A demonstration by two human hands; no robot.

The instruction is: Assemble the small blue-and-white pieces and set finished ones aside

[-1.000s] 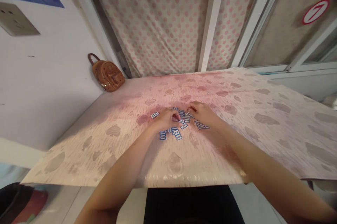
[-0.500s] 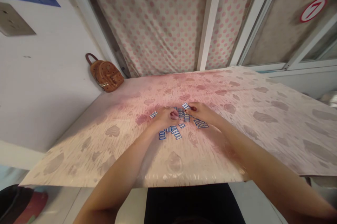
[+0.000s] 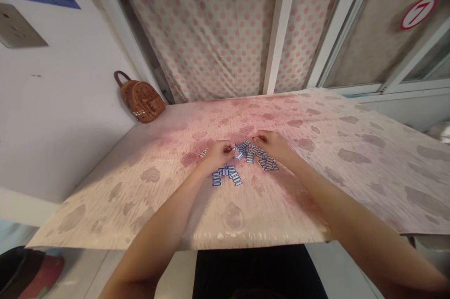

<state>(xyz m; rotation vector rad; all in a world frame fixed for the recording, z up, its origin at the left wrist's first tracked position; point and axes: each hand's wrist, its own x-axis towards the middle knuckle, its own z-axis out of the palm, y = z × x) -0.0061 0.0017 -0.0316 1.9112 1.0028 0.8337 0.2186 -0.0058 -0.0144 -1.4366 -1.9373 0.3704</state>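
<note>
Small flat rectangular pieces, white with blue edges, lie in loose clusters on the table; their exact kind is too small to make out. My left hand (image 3: 220, 153) is closed in a pinch at the left end of the middle cluster (image 3: 250, 153), with a blue-and-white piece at its fingertips. Over that cluster's upper right side, my right hand (image 3: 272, 142) has its fingers pressed together; anything between them is hidden. A nearer cluster (image 3: 227, 175) lies below my left hand. One stray piece (image 3: 203, 152) shows just left of that hand.
A patterned pinkish cloth (image 3: 147, 210) covers the table. At the back left corner a small brown backpack (image 3: 143, 101) leans by the wall. Behind the table hangs a dotted curtain (image 3: 218, 32). The table's front edge is close to my body.
My left hand has moved up and slightly away from the nearer cluster. My right hand has risen a little to the right, and the piece seen at its fingertips now lies among the others.
</note>
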